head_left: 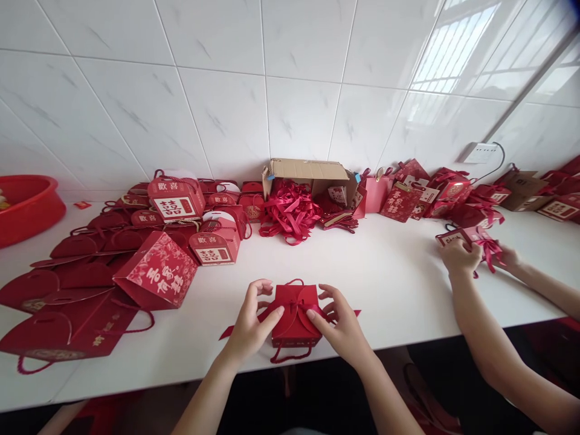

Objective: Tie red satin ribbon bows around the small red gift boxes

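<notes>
A small red gift box (294,329) with twisted cord handles stands at the front of the white table, its curved top flaps closed. A dark red ribbon (296,306) crosses its top, with tails sticking out on both sides. From the left, my left hand (257,320) has its thumb on the ribbon near the middle, fingers curled at the box's side. My right hand (338,320) mirrors it, thumb on the ribbon, its fingers bent behind. Part of the ribbon is hidden under both hands.
Red gift boxes (176,199) pile up at the left, near a red basin (29,205). Behind, a cardboard box (308,168) spills loose ribbons (292,211). At right, a co-worker's hands (462,257) hold a ribboned box (473,235). A power strip (478,153) hangs on the tiled wall.
</notes>
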A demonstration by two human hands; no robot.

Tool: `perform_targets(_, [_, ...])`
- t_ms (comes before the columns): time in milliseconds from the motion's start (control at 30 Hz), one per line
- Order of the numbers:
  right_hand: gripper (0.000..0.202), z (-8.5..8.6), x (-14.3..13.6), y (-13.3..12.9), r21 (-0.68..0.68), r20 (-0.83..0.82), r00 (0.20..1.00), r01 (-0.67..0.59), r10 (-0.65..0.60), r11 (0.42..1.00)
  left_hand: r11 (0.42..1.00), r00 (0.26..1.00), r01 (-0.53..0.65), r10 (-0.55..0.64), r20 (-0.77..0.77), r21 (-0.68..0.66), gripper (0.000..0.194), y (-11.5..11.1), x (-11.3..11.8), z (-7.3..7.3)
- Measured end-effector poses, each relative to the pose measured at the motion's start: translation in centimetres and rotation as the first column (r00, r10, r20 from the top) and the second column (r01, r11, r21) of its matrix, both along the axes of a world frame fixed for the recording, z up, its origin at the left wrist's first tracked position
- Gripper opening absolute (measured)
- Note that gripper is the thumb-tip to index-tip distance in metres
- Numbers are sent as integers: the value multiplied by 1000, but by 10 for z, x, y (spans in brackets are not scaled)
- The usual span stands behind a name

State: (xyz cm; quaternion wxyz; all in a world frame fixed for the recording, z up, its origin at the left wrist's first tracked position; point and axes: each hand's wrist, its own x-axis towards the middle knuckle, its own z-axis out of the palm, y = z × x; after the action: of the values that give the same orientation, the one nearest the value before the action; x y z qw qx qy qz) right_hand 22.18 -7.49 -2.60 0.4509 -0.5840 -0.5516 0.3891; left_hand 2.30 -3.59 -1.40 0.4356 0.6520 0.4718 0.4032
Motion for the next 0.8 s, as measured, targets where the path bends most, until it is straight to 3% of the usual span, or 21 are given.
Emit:
perform_targets(133, [36, -5, 12, 3, -93, -105, 988, -124, 114, 988, 997, 998, 48, -45, 44, -66, 31, 0, -4, -2])
perform_targets(267, [37, -2, 15, 4, -134, -204, 963, -206, 177, 969, 988, 994, 91, -83, 67, -128, 27, 0, -5, -1])
perform_targets(433, [36, 6, 7, 4, -151, -183, 971, -183, 155, 971, 976, 986, 130, -108, 130, -175, 25, 0, -4, -2])
perform_targets(633, [37, 3, 1, 5, -145, -151, 981, -145, 123, 979, 976, 990, 115, -96, 108, -185, 29, 1, -4, -2])
perform_targets(800, [42, 0, 8, 6, -209, -127, 980, -180, 155, 961, 974, 992, 113, -121, -30, -195, 27, 4, -9, 5])
